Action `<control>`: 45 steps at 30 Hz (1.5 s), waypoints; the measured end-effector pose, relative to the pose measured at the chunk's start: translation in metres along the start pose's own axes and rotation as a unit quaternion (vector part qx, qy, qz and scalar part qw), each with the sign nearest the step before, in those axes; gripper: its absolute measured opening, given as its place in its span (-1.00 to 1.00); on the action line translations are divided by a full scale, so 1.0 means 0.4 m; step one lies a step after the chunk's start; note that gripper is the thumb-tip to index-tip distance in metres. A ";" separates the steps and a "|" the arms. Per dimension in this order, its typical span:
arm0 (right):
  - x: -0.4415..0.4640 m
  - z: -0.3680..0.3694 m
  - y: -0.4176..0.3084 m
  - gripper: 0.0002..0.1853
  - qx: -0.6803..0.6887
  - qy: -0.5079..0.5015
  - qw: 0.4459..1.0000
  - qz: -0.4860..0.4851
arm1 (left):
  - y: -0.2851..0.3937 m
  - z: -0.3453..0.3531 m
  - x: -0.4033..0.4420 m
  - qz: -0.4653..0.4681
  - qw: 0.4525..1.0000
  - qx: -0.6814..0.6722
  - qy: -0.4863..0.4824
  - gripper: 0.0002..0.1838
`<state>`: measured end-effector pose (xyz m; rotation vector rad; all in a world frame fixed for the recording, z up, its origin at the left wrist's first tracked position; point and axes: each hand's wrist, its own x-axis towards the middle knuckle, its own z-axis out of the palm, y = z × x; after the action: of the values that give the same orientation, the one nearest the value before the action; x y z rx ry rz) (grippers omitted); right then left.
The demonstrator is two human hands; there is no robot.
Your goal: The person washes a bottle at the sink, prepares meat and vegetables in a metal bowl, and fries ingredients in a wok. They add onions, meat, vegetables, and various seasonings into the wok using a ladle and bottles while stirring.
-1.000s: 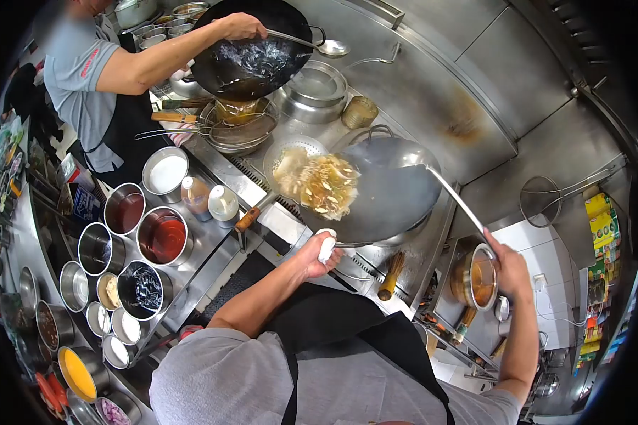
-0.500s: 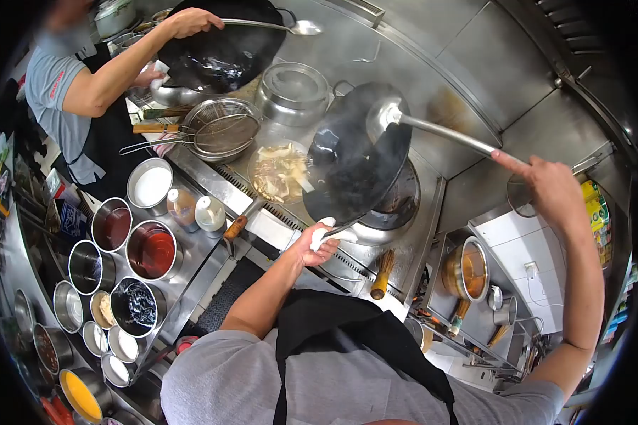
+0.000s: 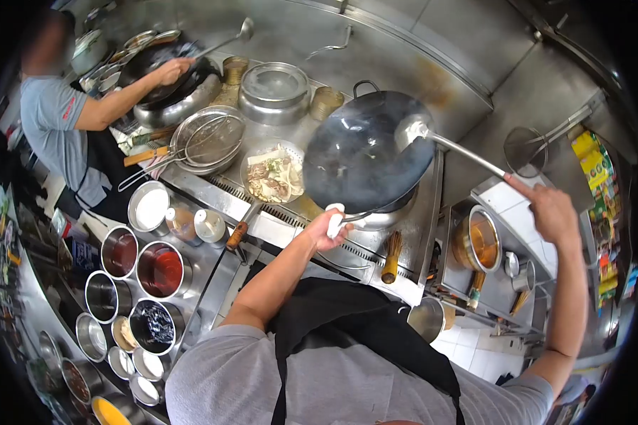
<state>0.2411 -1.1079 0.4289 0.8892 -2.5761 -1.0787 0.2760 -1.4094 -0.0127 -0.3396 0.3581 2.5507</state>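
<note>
My left hand (image 3: 324, 232) is closed around the near handle of a dark wok (image 3: 354, 166), with a white cloth (image 3: 336, 221) between palm and handle. Thin steam drifts over the wok, whose inside looks wet and shiny. In my right hand (image 3: 551, 214) is the long metal handle of a ladle (image 3: 468, 150), index finger stretched along it. The ladle's bowl is at the wok's right rim; whether it touches cannot be made out. Left of the wok sits a plate (image 3: 248, 185) of pale, wide pieces mixed with brown bits and green flecks.
A strainer (image 3: 216, 140) rests over a metal bowl beside a lidded pot (image 3: 275, 88). A bamboo brush (image 3: 392, 258) lies at the stove's front edge. Several sauce pots, one with red liquid (image 3: 164, 269), stand left. A co-worker's hand (image 3: 174, 71) holds another ladle over another wok.
My wok has gone from steeply tipped beside the plate to a flatter pose, slightly right. The ladle has shifted right with it. The co-worker's wok is lower and their ladle points upward.
</note>
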 end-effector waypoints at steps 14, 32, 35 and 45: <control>-0.350 0.654 -0.507 -0.23 0.854 0.075 0.341 0.386 | 0.056 0.065 0.264 0.131 0.936 0.183 0.270 -0.88; -0.395 0.775 -0.380 -0.19 0.813 0.062 0.262 0.517 | 0.078 -0.190 0.004 0.125 0.924 0.271 0.241 -0.45; -0.380 0.776 -0.386 -0.22 0.844 0.122 0.174 0.492 | 0.093 -0.250 -0.042 0.178 0.892 0.335 0.245 -0.54; -0.286 0.608 -0.407 -0.26 0.926 0.050 0.154 0.342 | -0.005 -0.360 -0.028 0.215 0.506 0.747 0.374 -0.28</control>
<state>0.3071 -0.9882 0.1462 -0.4581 -1.9103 2.6885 0.3105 -1.4591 -0.1440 -0.5995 2.8739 1.2421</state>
